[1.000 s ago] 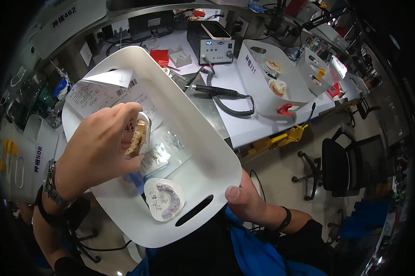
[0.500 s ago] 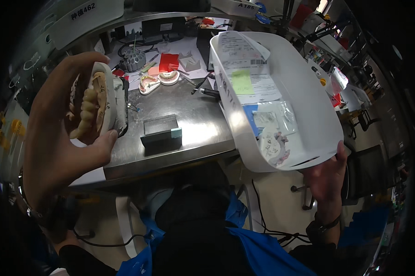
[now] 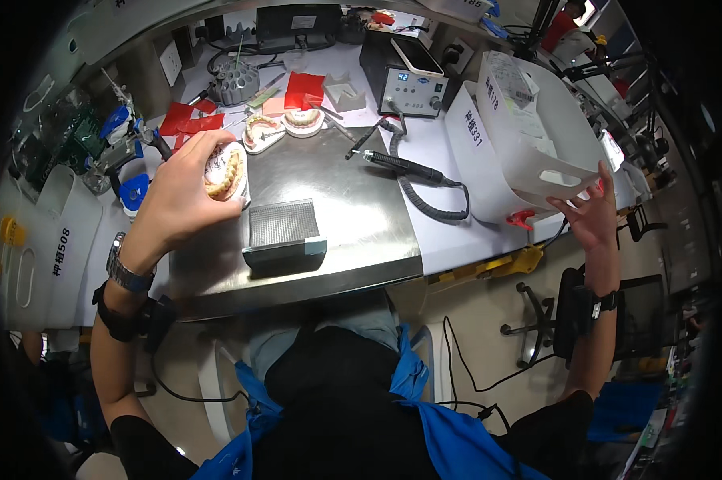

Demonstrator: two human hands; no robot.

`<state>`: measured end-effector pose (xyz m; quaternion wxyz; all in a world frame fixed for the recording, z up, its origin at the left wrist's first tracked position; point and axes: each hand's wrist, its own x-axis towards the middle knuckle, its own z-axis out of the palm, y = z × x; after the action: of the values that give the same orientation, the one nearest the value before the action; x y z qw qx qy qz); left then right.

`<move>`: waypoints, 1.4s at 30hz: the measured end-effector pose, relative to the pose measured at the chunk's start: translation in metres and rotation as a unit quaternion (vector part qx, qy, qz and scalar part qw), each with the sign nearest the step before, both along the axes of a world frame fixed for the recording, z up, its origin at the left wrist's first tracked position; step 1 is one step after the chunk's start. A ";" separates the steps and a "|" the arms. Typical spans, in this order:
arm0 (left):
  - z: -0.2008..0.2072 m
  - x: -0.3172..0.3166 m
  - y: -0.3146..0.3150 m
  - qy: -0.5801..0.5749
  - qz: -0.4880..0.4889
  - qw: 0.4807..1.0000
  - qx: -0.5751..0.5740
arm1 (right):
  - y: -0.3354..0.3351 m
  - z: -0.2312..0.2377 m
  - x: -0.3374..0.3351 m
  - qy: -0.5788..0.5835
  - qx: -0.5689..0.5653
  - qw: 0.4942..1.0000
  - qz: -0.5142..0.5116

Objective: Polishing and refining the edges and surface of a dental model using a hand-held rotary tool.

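My left hand is closed round a plaster dental model, thumb below and fingers over its top. A row of yellowish teeth shows on the model, just above the left part of the metal bench top. At the right, my right hand grips the near end of a white plastic bin, beside its handle slot. That bin sits tilted on or in another white bin; exactly how they meet is hidden. Papers stand inside the upper bin. Close to my left hand is a dark box with a ridged top.
Two dental casts lie farther back near red sheets. A black handpiece with a coiled cord lies before a control box, which carries a phone. Another white bin and an articulator stand left.
My left hand has lowered the dental model toward the bench and turned it. My right hand has moved the white bin right and back, onto the other bin.
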<state>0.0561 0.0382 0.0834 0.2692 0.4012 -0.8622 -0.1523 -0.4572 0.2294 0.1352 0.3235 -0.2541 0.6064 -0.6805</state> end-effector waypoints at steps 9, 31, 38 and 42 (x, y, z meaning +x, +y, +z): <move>-0.037 -0.042 -0.042 -0.013 -0.063 0.997 0.042 | 0.013 -0.006 -0.048 0.259 0.127 0.952 -0.105; -0.094 -0.061 -0.055 0.164 -0.035 0.963 0.213 | -0.165 -0.125 0.142 0.069 0.265 0.927 0.255; -0.085 -0.055 -0.059 0.175 -0.019 0.957 0.230 | -0.150 -0.126 0.158 0.102 0.219 0.945 0.222; -0.072 -0.052 -0.052 0.231 -0.017 0.952 0.199 | -0.130 -0.109 0.181 0.034 0.065 0.979 0.191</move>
<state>0.0041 -0.0139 0.0111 0.3736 0.3855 -0.7354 -0.4136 -0.2765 0.0996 0.0261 0.4427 -0.3664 0.6002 -0.5563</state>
